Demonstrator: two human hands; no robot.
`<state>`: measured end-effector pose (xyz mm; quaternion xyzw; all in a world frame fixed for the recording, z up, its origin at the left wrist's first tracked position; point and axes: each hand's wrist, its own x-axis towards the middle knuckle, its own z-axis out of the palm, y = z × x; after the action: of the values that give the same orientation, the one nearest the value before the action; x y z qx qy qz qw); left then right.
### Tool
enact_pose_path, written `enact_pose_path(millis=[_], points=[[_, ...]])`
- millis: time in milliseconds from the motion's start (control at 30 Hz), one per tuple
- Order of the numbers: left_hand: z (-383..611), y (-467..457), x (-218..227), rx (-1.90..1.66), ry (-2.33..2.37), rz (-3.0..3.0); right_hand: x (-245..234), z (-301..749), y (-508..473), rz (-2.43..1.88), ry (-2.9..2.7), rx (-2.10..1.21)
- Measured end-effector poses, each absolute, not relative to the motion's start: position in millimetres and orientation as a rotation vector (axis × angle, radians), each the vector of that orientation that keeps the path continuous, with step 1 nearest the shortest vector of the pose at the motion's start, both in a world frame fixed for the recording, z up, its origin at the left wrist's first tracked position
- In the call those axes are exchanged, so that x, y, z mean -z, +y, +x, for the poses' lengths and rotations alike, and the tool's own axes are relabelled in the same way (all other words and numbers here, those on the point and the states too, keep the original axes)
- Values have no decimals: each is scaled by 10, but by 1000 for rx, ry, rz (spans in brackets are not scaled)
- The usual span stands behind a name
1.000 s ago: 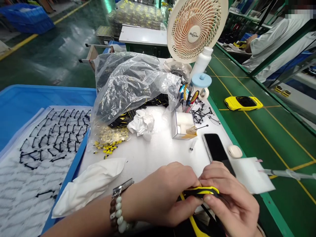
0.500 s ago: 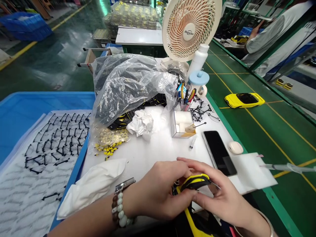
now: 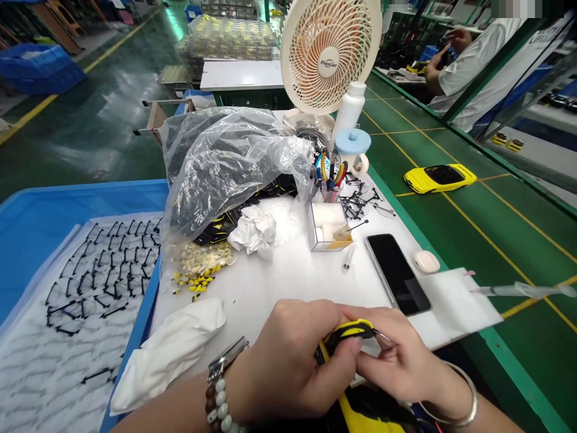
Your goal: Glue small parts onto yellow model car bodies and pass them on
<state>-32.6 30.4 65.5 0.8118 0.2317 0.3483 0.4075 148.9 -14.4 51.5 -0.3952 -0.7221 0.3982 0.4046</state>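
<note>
Low in the head view, my left hand (image 3: 293,361) and my right hand (image 3: 392,355) hold a black and yellow plastic piece (image 3: 345,332) between them, possibly part of an eyeglass frame. My left fingers wrap its lower end. My right thumb and fingers pinch its upper end, where a thin metal tip (image 3: 382,335) sticks out. A yellow and black strip (image 3: 360,412) runs down below the hands, and its link to the held piece is hidden.
A blue tray (image 3: 67,201) holds black frames on paper at left. On the white table (image 3: 279,282) lie a plastic bag (image 3: 225,174), tissue (image 3: 166,355) and a phone (image 3: 399,273). A fan (image 3: 329,60) stands behind. A co-worker (image 3: 478,66) sits far right.
The held piece has turned slightly and its tip now points right. My hands have drawn closer together. The whole scene has slid left and up in the view as my head moved.
</note>
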Motion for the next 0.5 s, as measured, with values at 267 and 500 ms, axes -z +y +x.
enact_pose_path(millis=[267,500], points=[[-360,272,-616,-787,591,2065,-433,1495,-198,-1008,-1783,-915],[-382,309,-616,-729,544,2104,-458,1527,-196,-1116,-1723,-1115]])
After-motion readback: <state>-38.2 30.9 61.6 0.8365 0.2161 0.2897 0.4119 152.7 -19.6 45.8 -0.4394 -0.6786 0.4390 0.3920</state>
